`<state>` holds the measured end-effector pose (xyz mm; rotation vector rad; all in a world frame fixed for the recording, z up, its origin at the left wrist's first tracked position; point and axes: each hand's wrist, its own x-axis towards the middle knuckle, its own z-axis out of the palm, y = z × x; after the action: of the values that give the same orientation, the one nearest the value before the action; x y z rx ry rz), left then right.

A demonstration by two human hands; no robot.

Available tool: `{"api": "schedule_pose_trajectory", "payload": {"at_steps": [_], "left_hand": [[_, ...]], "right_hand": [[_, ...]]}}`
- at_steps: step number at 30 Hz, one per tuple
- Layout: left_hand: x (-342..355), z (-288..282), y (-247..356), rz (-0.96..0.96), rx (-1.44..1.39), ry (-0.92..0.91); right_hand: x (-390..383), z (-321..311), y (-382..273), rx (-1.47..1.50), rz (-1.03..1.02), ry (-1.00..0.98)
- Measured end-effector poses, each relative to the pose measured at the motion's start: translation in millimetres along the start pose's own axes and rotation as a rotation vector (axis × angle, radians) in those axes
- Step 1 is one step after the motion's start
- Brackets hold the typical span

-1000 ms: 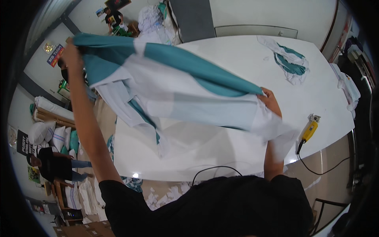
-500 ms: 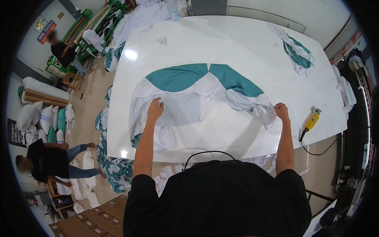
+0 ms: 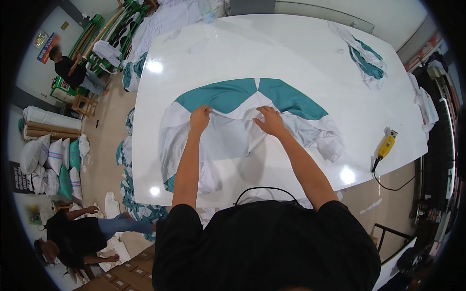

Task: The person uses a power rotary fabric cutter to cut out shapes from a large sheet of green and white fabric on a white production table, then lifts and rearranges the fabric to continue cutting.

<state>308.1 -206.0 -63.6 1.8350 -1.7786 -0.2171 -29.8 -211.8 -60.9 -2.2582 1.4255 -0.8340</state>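
The garment piece (image 3: 233, 128), teal and white, lies spread with folds on the middle of the white desk (image 3: 291, 48); its teal panels face the far edge of the desk, its white panels the near edge. The left hand (image 3: 200, 119) is at the left teal-and-white seam, fingers partly curled; whether it has hold of the cloth cannot be told; the right hand (image 3: 272, 120) is at the central white panel, fingers parted and partly extended, with nothing visibly gripped.

Containers: stuffed sacks (image 3: 62, 150), white, striped and green, are piled well to the left of the desk, bulging, contents hidden; cardboard boxes (image 3: 131, 274) are stacked beyond the near-left corner of the desk, contents not visible.

Other items: a yellow corded cutter (image 3: 387, 145) lies near the right end of the desk; a crumpled cloth bundle (image 3: 366, 63) lies toward its far-right corner; a cloth heap (image 3: 145, 211) lies on the floor beside its left end.
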Motion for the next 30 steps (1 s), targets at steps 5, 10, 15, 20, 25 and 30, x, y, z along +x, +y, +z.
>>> {"api": "schedule_pose_trajectory", "payload": {"at_steps": [5,10,15,20,25,30], "left_hand": [[7.8,-56.3,70.9,0.022,-0.415,0.172],[-34.2,-130.4,126.0,0.019,-0.279,-0.276],[-65.7,-101.2,86.9,0.016,0.076,-0.161],[-31.4,-58.6,62.9,-0.077,-0.043,0.425],[40.7,-65.6,2.2,-0.244,-0.197,0.284],[171.2,-150.9,-85.5,-0.005,0.204,0.173]], "right_hand": [[12.8,17.2,7.4,-0.127,0.067,-0.178],[10.8,-46.9,56.5,0.465,0.133,-0.204],[-33.9,-277.7,21.0,0.483,-0.055,-0.160],[-71.7,-484.1,-35.3,0.542,-0.472,0.191],[5.0,-592.5,215.8,-0.605,0.023,0.452],[107.5,-551.5,273.4,-0.494,0.350,0.375]]}}
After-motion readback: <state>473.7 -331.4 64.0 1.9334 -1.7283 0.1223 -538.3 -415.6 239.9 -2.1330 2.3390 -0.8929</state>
